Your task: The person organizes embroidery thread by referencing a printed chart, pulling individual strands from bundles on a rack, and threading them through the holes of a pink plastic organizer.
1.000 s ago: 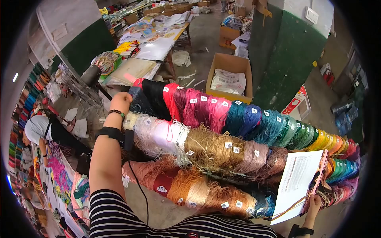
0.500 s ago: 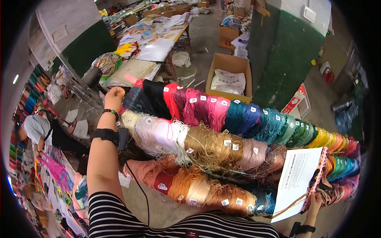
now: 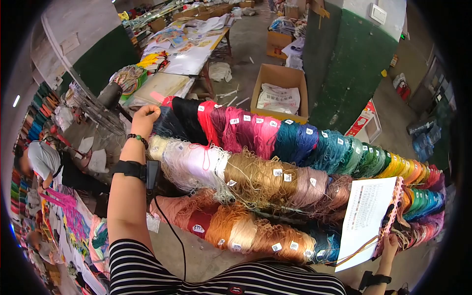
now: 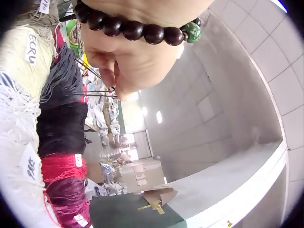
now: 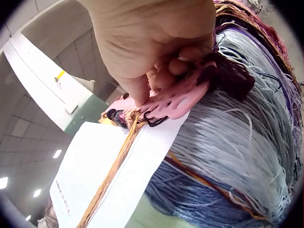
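1. the left hand (image 3: 146, 121) is at the left end of the back row of thread (image 3: 246, 130); its thumb and a finger are pinched together, with hardly any gap, on thin strands of dark grey thread (image 3: 169, 123).
2. the left wrist view shows these strands stretched between the fingers and the dark grey bundle, which sits right next to black thread (image 4: 61, 128), with red thread (image 4: 61, 166) after that.
3. a bracelet (image 4: 133, 30) of dark beads with a green one circles the left wrist.
4. the right hand (image 3: 389, 246) is lower, near the right end of the rows; its fingers are curled and its thumb presses down, gripping a pink strip (image 5: 178, 102) with holes in it.
5. the pink strip lies along the right edge of a printed white sheet (image 3: 366, 216); brown strands (image 5: 111, 183) run from the strip across the sheet.
6. pale blue-grey thread (image 5: 223, 147) and blue thread (image 5: 180, 190) show beside the sheet.
7. the middle row begins at its left end with cream thread (image 3: 156, 147), then white thread (image 3: 199, 160); the front row begins with salmon thread (image 3: 172, 209).
8. beyond the back row, a cardboard box (image 3: 280, 71) on the floor holds a white bag (image 3: 279, 98).
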`<state>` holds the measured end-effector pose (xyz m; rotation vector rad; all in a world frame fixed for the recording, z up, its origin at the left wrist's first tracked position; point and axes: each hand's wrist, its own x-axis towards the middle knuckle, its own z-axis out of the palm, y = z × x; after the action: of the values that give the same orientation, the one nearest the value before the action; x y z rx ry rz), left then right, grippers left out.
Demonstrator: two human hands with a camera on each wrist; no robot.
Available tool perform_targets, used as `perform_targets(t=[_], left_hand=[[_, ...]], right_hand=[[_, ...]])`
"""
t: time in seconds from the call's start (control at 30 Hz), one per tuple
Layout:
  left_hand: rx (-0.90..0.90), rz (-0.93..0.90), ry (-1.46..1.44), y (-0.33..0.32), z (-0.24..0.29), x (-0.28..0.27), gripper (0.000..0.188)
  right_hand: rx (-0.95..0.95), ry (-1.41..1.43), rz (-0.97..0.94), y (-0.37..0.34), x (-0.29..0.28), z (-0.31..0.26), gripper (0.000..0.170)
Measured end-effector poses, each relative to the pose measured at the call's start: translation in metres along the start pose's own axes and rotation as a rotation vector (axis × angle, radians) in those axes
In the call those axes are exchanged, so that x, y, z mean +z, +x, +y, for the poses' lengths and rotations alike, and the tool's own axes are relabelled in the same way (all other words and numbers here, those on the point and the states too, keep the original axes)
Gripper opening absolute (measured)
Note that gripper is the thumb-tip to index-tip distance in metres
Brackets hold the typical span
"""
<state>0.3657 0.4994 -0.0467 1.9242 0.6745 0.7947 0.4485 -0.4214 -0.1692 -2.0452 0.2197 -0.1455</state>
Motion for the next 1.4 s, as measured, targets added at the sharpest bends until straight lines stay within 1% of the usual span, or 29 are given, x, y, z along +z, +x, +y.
perform_targets(t=[0.1,0.2,0.3,0.33,0.4,0.6,0.7,0.73,0.77,0.8,0.83,0.87,0.9,0.93,0.97,1.0,1.03,1.07,1.1,1.13,1.17,1.2,1.23,1.27,1.3,1.37,1.4], left_hand=[[-0.06,-0.044,-0.03,0.001,0.002,0.0,0.01],[-0.066,-0.08,-0.156,0.0,0.009,0.003,0.008],[-0.086,-0.038,-0.079,-0.002,0.011,0.007,0.004],[-0.093,-0.047,-0.087,-0.003,0.011,0.007,0.004],[-0.105,-0.069,-0.104,-0.006,0.017,0.008,0.004],[-0.165,-0.06,-0.122,-0.016,0.028,0.011,0.005],[-0.173,-0.078,-0.143,-0.02,0.022,0.012,0.005],[-0.177,-0.066,-0.146,-0.021,0.019,0.012,0.006],[-0.178,-0.059,-0.152,-0.022,0.015,0.014,0.006],[-0.175,-0.06,-0.157,-0.022,0.012,0.018,0.007],[-0.184,-0.034,-0.168,-0.022,0.005,0.021,0.008],[-0.166,-0.034,-0.207,-0.025,0.001,0.025,0.008],[-0.148,-0.026,-0.251,-0.029,-0.003,0.028,0.008],[-0.13,-0.026,-0.309,-0.031,-0.009,0.03,0.008],[-0.095,-0.028,-0.355,-0.033,-0.016,0.032,0.008],[-0.087,-0.02,-0.381,-0.037,-0.018,0.032,0.007],[-0.079,-0.009,-0.407,-0.04,-0.02,0.034,0.007],[-0.062,-0.006,-0.423,-0.043,-0.025,0.033,0.007],[-0.047,-0.001,-0.438,-0.044,-0.03,0.033,0.007],[-0.059,-0.006,-0.435,-0.046,-0.028,0.032,0.009],[-0.056,-0.021,-0.443,-0.049,-0.023,0.03,0.011],[-0.057,-0.035,-0.445,-0.049,-0.026,0.029,0.011],[-0.058,-0.049,-0.443,-0.049,-0.028,0.028,0.012],[-0.027,-0.053,-0.449,-0.051,-0.027,0.027,0.013],[-0.038,-0.054,-0.476,-0.051,-0.028,0.027,0.014],[0.01,0.019,-0.548,-0.049,-0.034,0.032,0.012],[0.031,0.041,-0.582,-0.046,-0.039,0.034,0.012]], right_hand=[[0.023,-0.004,0.001,-0.003,0.002,-0.008,0.027],[0.019,0.004,-0.006,-0.003,0.002,-0.009,0.028],[-0.013,-0.016,0.025,0.002,0.0,0.002,0.028],[0.0,0.0,0.004,0.002,-0.002,0.004,0.027],[0.029,0.03,-0.035,-0.006,0.003,-0.018,0.026],[0.024,-0.101,-0.019,-0.002,-0.002,-0.013,0.023],[-0.554,-0.644,0.147,0.009,-0.025,-0.015,0.02],[-0.223,-0.439,0.134,-0.002,-0.012,-0.074,0.017],[-0.245,-0.316,0.062,-0.024,0.017,-0.158,0.018],[-0.372,-0.231,0.038,-0.03,0.038,-0.199,0.016],[-0.328,-0.211,-0.101,-0.039,0.059,-0.247,0.009],[-0.395,-0.142,-0.228,-0.047,0.088,-0.287,0.006],[-0.389,-0.164,-0.391,-0.053,0.116,-0.329,0.011],[-0.463,-0.123,-0.53,-0.057,0.153,-0.358,0.015],[-0.484,-0.044,-0.774,-0.056,0.191,-0.383,0.021],[-0.591,-0.039,-0.902,-0.055,0.233,-0.401,0.024],[-0.712,-0.066,-1.016,-0.056,0.275,-0.421,0.021],[-0.704,0.02,-1.07,-0.058,0.325,-0.427,0.022],[-0.83,0.07,-1.094,-0.061,0.374,-0.433,0.022],[-0.628,0.144,-1.185,-0.073,0.42,-0.441,0.024],[-0.617,0.08,-1.16,-0.088,0.455,-0.452,0.023],[-0.692,0.163,-1.138,-0.097,0.501,-0.447,0.024],[-0.495,0.174,-1.153,-0.114,0.532,-0.449,0.028],[-0.311,0.237,-1.203,-0.127,0.557,-0.452,0.034],[-0.341,0.324,-1.216,-0.137,0.582,-0.448,0.036],[-0.262,0.339,-1.307,-0.151,0.614,-0.442,0.036],[-0.247,0.383,-1.335,-0.16,0.615,-0.444,0.023]])
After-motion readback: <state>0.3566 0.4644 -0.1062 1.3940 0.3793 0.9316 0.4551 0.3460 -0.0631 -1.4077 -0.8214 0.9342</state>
